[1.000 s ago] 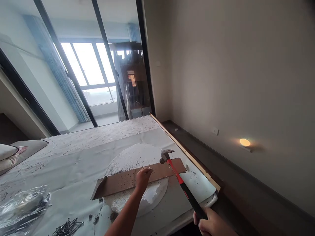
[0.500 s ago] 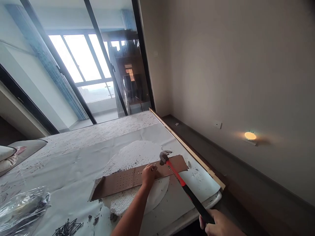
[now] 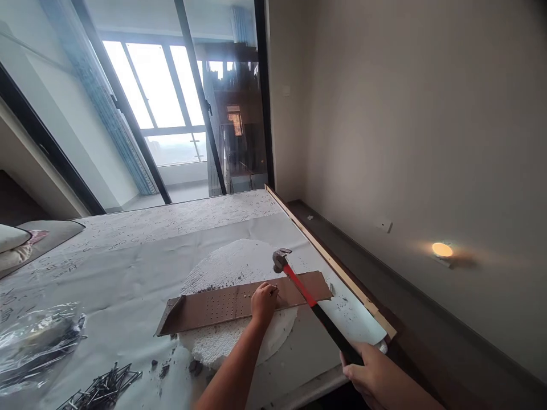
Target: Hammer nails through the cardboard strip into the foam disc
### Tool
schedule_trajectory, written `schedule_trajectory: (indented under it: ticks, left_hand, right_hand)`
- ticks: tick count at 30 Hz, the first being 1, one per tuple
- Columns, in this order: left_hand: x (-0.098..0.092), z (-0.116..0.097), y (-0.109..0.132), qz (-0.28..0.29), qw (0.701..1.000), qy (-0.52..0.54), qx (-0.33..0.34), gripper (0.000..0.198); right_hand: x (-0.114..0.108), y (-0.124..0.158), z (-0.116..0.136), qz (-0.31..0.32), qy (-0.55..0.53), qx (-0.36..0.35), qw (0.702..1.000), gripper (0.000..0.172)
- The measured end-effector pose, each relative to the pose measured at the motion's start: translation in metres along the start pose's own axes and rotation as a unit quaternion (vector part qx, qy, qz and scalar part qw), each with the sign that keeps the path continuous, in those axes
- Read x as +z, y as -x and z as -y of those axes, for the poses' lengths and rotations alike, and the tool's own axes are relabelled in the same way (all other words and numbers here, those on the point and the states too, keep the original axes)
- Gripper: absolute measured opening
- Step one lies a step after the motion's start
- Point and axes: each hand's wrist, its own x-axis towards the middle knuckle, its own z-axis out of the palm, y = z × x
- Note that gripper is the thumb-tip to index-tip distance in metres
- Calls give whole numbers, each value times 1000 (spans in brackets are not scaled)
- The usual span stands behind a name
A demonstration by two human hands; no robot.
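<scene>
My right hand [image 3: 363, 367] grips the black handle of a claw hammer [image 3: 305, 290], whose neck is red. The hammer's metal head is raised above the brown strip [image 3: 209, 310], just to the right of my left hand [image 3: 264, 302]. That hand rests on the strip with its fingers pinched on a small nail, mostly hidden by the fingertips. Rows of small holes cover the strip's left half, and its left end is bent up. Under the strip lies a rough white foam sheet [image 3: 213, 344] with dark crumbs on it.
A pile of loose nails [image 3: 105, 390] lies at the lower left, near a clear plastic bag [image 3: 38, 341]. Dark crumbs [image 3: 164, 370] are scattered beside them. A wooden edge strip [image 3: 337, 265] bounds the covered surface on the right, with a lit wall lamp [image 3: 442, 249] beyond.
The view has shifted a little. The hammer head has moved slightly left and up, closer above my left hand, which still pinches at the strip.
</scene>
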Motion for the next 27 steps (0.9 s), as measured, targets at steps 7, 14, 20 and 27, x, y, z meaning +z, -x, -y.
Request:
schedule_trajectory:
  ticks: [7, 14, 20, 27]
  left_hand:
    - [2, 1, 1, 9, 1000, -12, 0, 22]
    - [4, 3, 2, 9, 1000, -16, 0, 22]
    - [3, 3, 3, 10, 1000, -10, 3, 22]
    - [2, 2, 4, 16, 1000, -19, -1, 23]
  right_hand:
    - [5, 5, 17, -37, 51, 45, 997, 12]
    - [8, 4, 10, -43, 45, 28, 998, 11]
    - [8, 1, 1, -45, 52, -20, 997, 11]
    - [10, -10, -18, -67, 58, -20, 996, 10]
